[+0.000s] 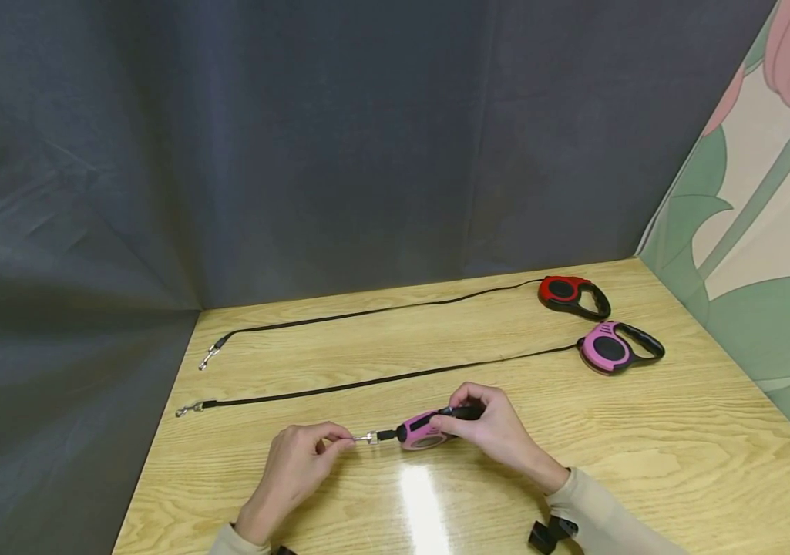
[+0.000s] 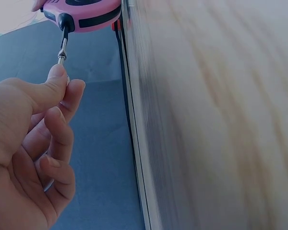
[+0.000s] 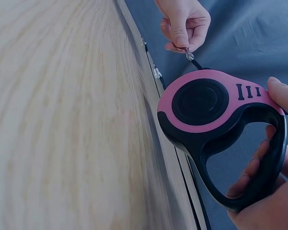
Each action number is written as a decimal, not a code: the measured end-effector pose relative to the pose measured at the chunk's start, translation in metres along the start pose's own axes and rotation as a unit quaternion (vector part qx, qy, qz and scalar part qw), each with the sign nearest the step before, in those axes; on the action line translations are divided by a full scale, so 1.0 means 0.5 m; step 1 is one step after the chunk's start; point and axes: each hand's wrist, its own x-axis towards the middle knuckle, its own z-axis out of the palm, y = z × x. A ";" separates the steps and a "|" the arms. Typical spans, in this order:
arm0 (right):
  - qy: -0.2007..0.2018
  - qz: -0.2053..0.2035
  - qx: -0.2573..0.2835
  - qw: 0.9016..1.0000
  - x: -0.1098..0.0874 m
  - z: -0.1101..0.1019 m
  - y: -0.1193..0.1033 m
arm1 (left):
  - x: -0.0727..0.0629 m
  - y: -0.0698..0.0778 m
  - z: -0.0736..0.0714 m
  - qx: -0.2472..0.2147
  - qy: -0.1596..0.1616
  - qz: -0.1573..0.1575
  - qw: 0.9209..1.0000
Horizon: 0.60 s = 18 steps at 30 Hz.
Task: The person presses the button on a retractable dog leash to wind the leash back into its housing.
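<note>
My right hand [image 1: 495,428] grips the black handle of a pink and black retractable dog leash [image 1: 422,432] near the front of the table. In the right wrist view the leash's round case [image 3: 200,101] shows its side, with the thumb on its upper edge and fingers around the handle loop. My left hand [image 1: 300,461] pinches the metal clip [image 1: 367,438] at the end of its short black strap [image 1: 386,435]. The left wrist view shows thumb and forefinger on that clip, the other fingers [image 2: 60,134] loosely curled. Only a short length of strap shows between clip and case.
Behind lie a second pink leash [image 1: 606,348] and a red leash [image 1: 561,290] at the right. Their black straps stretch left across the wooden table [image 1: 644,447], ending in metal clips [image 1: 189,408]. A dark curtain [image 1: 339,154] hangs at the back; a flowered wall [image 1: 769,231] stands right.
</note>
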 end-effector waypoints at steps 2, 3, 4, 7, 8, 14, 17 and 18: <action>-0.001 0.001 0.002 1.000 0.000 0.001 -0.001 | 0.000 0.001 0.000 -0.001 -0.001 0.001 1.000; -0.001 0.001 0.003 1.000 0.000 0.001 -0.001 | 0.000 0.002 0.000 -0.002 -0.001 0.002 1.000; -0.001 0.002 0.003 1.000 0.000 0.001 -0.001 | 0.000 0.002 0.001 -0.002 -0.001 0.003 1.000; -0.001 0.004 0.004 1.000 0.000 0.002 -0.003 | 0.001 0.002 0.002 -0.002 -0.002 0.004 1.000; -0.001 0.005 0.005 1.000 0.000 0.002 -0.004 | 0.001 0.002 0.002 -0.002 -0.002 0.003 1.000; 0.000 0.005 0.005 1.000 0.000 0.002 -0.006 | 0.000 0.003 0.003 -0.001 -0.006 -0.001 1.000; -0.001 0.003 0.004 1.000 0.000 0.002 -0.006 | 0.001 0.003 0.004 -0.001 -0.007 0.002 1.000; -0.001 0.003 0.005 1.000 0.000 0.002 -0.006 | 0.001 0.003 0.004 -0.001 -0.007 0.004 1.000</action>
